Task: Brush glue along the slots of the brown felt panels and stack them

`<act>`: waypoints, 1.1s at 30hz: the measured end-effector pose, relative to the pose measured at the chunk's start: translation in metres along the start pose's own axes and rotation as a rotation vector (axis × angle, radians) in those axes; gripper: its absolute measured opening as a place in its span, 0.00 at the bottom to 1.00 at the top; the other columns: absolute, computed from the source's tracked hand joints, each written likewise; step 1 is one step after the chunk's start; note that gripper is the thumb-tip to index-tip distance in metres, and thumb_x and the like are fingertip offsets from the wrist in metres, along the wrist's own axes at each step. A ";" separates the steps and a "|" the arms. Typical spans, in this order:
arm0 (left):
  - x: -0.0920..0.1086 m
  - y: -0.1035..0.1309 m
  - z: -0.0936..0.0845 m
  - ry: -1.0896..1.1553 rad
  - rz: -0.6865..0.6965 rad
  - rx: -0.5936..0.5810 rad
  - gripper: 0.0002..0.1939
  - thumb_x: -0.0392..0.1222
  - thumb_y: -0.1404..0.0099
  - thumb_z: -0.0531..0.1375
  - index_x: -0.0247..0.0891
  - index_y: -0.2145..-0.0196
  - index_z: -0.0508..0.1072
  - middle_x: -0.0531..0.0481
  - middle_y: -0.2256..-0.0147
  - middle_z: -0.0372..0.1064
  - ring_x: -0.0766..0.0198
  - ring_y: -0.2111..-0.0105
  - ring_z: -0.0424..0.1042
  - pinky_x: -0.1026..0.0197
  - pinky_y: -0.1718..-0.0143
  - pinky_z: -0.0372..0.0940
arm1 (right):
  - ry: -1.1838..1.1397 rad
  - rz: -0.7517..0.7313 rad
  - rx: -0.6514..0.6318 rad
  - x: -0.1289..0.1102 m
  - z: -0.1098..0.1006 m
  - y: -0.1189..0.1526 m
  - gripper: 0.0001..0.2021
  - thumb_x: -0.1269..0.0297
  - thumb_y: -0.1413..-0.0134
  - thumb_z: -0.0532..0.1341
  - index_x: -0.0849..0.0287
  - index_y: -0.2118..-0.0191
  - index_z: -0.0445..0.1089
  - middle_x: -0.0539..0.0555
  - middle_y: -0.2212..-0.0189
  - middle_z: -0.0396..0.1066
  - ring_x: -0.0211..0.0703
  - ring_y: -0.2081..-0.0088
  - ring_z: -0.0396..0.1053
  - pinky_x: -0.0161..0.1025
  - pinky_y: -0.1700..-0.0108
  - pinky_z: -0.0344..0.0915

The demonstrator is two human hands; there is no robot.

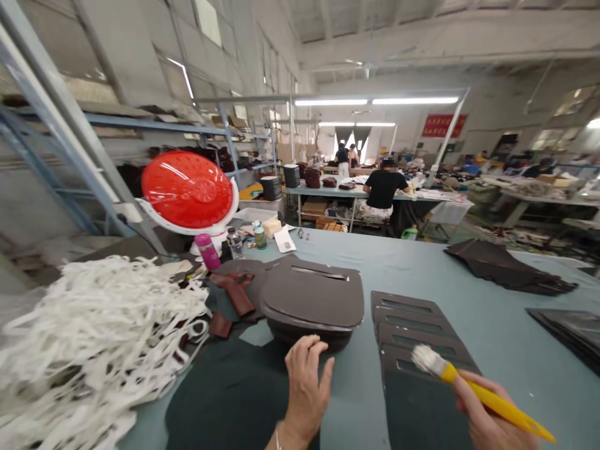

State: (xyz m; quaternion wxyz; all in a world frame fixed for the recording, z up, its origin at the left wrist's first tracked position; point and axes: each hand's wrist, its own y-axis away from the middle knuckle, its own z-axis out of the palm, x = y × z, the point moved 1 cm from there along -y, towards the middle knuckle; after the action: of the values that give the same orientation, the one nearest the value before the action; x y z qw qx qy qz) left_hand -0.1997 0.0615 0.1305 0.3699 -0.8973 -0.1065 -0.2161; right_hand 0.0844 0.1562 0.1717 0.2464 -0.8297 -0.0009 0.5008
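A yellow-handled brush (497, 400) with white bristles is held in my right hand (487, 409), above overlapping dark panels (407, 337) with rectangular slots. My left hand (307, 381) has its fingers apart, at the front edge of a stack of dark curved pieces (312, 294); whether the fingertips touch the stack is hard to tell. The top piece of that stack has a narrow slot near its far edge. Under and left of my left hand lies a dark green sheet (229, 394).
White strips (103, 344) are heaped at the left. Behind them stand a red round fan-like object (187, 190), a pink bottle (207, 251) and reddish-brown scraps (237, 294). Dark sheets (510, 265) lie at the right. A person in black (380, 187) sits at a farther table.
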 end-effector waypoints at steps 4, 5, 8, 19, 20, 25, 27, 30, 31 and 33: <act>-0.055 -0.045 -0.017 -0.108 0.020 0.024 0.20 0.41 0.35 0.53 0.40 0.45 0.63 0.40 0.44 0.61 0.50 0.42 0.58 0.43 0.44 0.54 | -0.328 0.000 -0.309 -0.119 0.137 0.009 0.19 0.47 0.53 0.62 0.59 0.63 0.70 0.50 0.80 0.68 0.40 0.79 0.65 0.36 0.77 0.61; -0.065 -0.052 -0.018 -0.125 0.033 0.017 0.22 0.40 0.35 0.52 0.40 0.44 0.62 0.39 0.43 0.60 0.50 0.42 0.58 0.43 0.44 0.55 | -0.377 -0.019 -0.386 -0.145 0.169 0.014 0.18 0.48 0.52 0.62 0.59 0.63 0.70 0.49 0.80 0.67 0.39 0.79 0.65 0.35 0.76 0.61; -0.087 -0.060 -0.017 -0.131 0.087 -0.002 0.21 0.37 0.35 0.51 0.40 0.44 0.63 0.39 0.44 0.62 0.50 0.44 0.61 0.44 0.46 0.58 | -0.445 -0.073 -0.577 -0.200 0.249 0.030 0.14 0.53 0.51 0.61 0.59 0.66 0.69 0.47 0.80 0.66 0.36 0.80 0.64 0.32 0.77 0.61; -0.107 -0.057 0.001 -0.066 0.054 0.142 0.17 0.38 0.37 0.55 0.41 0.50 0.70 0.46 0.48 0.67 0.54 0.49 0.64 0.49 0.49 0.63 | -0.204 -0.127 -0.475 -0.235 0.388 -0.004 0.11 0.56 0.52 0.57 0.58 0.69 0.69 0.45 0.85 0.67 0.39 0.81 0.68 0.33 0.72 0.64; -0.107 -0.057 0.001 -0.064 0.050 0.149 0.17 0.39 0.37 0.56 0.41 0.50 0.70 0.46 0.48 0.67 0.54 0.49 0.64 0.50 0.49 0.63 | -0.179 -0.132 -0.488 -0.234 0.392 -0.009 0.11 0.56 0.52 0.56 0.57 0.69 0.69 0.45 0.85 0.67 0.39 0.82 0.68 0.33 0.72 0.64; -0.102 -0.061 -0.007 -0.097 0.031 0.081 0.16 0.39 0.37 0.56 0.42 0.50 0.70 0.46 0.49 0.67 0.56 0.49 0.64 0.51 0.49 0.62 | 0.062 -0.115 -0.312 -0.194 0.354 -0.046 0.11 0.57 0.54 0.55 0.57 0.71 0.70 0.49 0.84 0.69 0.42 0.78 0.69 0.35 0.68 0.63; -0.099 -0.064 -0.013 -0.114 0.028 0.038 0.16 0.39 0.36 0.56 0.43 0.50 0.70 0.46 0.48 0.67 0.56 0.49 0.63 0.51 0.49 0.62 | 0.194 -0.063 -0.182 -0.166 0.316 -0.068 0.12 0.57 0.55 0.54 0.58 0.73 0.70 0.51 0.83 0.70 0.44 0.77 0.69 0.36 0.68 0.61; -0.095 -0.067 -0.019 -0.141 0.048 0.008 0.16 0.38 0.36 0.55 0.42 0.50 0.70 0.45 0.48 0.67 0.55 0.49 0.63 0.50 0.48 0.61 | 0.342 0.031 -0.024 -0.129 0.259 -0.095 0.13 0.57 0.56 0.53 0.58 0.75 0.71 0.52 0.83 0.70 0.45 0.76 0.68 0.36 0.69 0.59; -0.094 -0.067 -0.019 -0.153 0.061 0.001 0.16 0.38 0.36 0.55 0.41 0.50 0.70 0.45 0.48 0.67 0.54 0.49 0.63 0.50 0.48 0.61 | 0.356 0.054 0.010 -0.121 0.244 -0.100 0.13 0.57 0.56 0.52 0.58 0.75 0.71 0.53 0.83 0.69 0.45 0.76 0.68 0.36 0.69 0.59; -0.094 -0.069 -0.019 -0.176 0.091 -0.017 0.17 0.38 0.36 0.55 0.40 0.50 0.70 0.44 0.48 0.67 0.54 0.50 0.63 0.50 0.48 0.61 | 0.336 0.076 0.034 -0.111 0.221 -0.101 0.13 0.57 0.56 0.52 0.58 0.75 0.70 0.52 0.83 0.69 0.44 0.76 0.67 0.36 0.69 0.59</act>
State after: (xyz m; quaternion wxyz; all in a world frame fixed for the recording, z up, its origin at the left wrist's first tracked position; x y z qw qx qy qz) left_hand -0.3129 0.0933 0.1413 0.3611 -0.9197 -0.0957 -0.1205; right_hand -0.1293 0.3076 0.2219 0.2381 -0.8969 0.0803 0.3638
